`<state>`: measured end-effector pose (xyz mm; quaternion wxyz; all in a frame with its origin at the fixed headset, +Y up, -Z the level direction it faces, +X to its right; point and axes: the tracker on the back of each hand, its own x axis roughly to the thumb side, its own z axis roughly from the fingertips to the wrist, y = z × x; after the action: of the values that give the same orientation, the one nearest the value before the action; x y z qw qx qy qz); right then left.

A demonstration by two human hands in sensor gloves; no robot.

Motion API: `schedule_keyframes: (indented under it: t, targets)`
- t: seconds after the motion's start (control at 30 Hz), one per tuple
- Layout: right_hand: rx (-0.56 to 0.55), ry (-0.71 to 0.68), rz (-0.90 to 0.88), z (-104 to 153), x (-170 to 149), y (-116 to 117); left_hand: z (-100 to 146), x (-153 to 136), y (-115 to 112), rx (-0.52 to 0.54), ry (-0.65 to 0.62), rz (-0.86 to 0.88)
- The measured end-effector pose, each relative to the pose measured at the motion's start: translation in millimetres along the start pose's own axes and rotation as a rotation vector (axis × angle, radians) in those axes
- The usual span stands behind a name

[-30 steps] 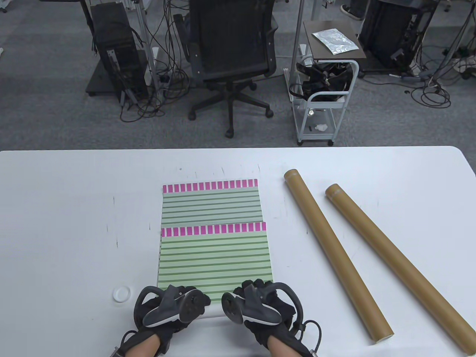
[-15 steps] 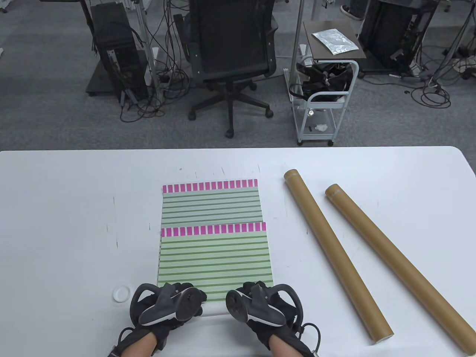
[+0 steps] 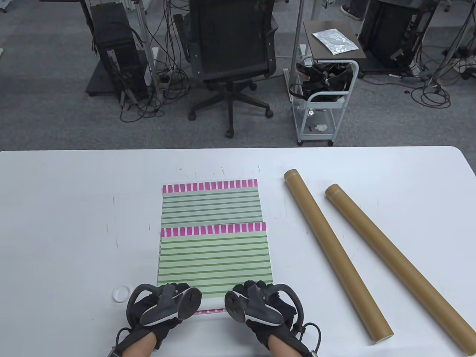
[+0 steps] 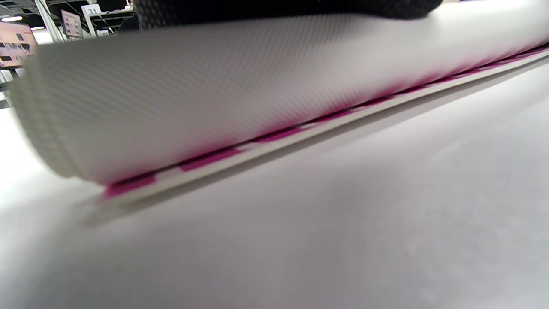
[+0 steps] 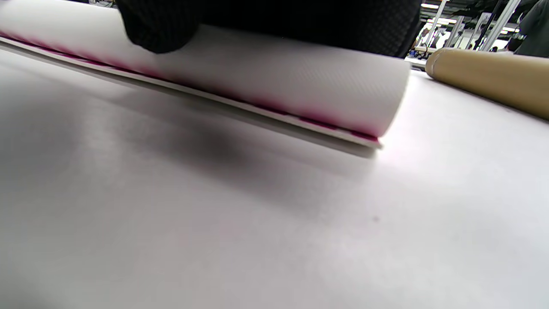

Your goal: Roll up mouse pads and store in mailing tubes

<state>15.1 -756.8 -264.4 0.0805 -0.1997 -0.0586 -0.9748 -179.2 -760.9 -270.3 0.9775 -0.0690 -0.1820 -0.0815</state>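
Observation:
Two green-striped mouse pads with pink-checked edges lie stacked and offset on the white table. The near, top pad (image 3: 214,256) has its near edge curled up into a roll; its white underside shows in the left wrist view (image 4: 214,94) and the right wrist view (image 5: 279,81). The lower pad (image 3: 210,202) lies flat, and its pink edge shows under the roll. My left hand (image 3: 167,303) and right hand (image 3: 256,301) both press on the curled edge, fingers over the roll. Two brown mailing tubes (image 3: 334,253) (image 3: 398,264) lie diagonally to the right; one tube end shows in the right wrist view (image 5: 489,81).
A white round cap (image 3: 121,293) lies on the table (image 3: 55,223) left of my left hand. Beyond the far table edge stand an office chair (image 3: 230,55) and a small white cart (image 3: 323,100).
The near edge of the top pad has rolled a little further away from me, uncovering a pink edge strip beneath. Both hands shifted slightly with it. The tubes have not moved.

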Motion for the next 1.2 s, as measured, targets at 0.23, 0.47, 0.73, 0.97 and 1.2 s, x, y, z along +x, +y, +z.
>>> schedule_keyframes:
  t: [0.23, 0.47, 0.73, 0.97, 1.2]
  targets:
    - [-0.012, 0.016, 0.005, 1, 1, 1, 10, 9, 7, 0.117, -0.050, -0.079]
    - [-0.023, 0.022, -0.022, 1, -2, 1, 6, 14, 3, 0.084, -0.034, -0.086]
    - [-0.079, 0.058, -0.119, 4, -15, -1, 1, 4, -1, 0.049, 0.011, 0.035]
    - [-0.077, 0.056, -0.076, 2, -10, 1, 5, 8, 7, 0.004, -0.004, -0.004]
    - [-0.057, 0.061, -0.069, 0, -7, 4, 9, 4, 12, 0.086, 0.004, -0.017]
